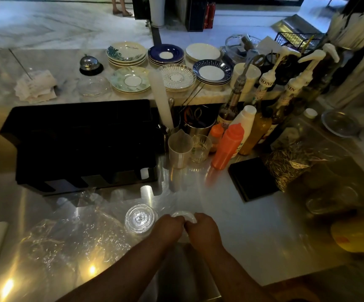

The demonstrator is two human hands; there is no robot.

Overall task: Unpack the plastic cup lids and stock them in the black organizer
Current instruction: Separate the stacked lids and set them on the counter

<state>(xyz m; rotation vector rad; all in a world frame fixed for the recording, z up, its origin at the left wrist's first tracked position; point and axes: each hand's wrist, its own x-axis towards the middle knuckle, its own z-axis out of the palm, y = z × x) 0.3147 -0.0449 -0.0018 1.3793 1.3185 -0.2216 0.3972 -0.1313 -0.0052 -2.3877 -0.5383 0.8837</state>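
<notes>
Both hands (184,228) pinch upright lid stack (184,216)

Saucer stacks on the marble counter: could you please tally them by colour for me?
Blue saucer stacks: 2
Green-patterned saucer stacks: 2
Plain white saucer stack: 1
Gold-striped saucer stack: 1
Total: 6
</notes>
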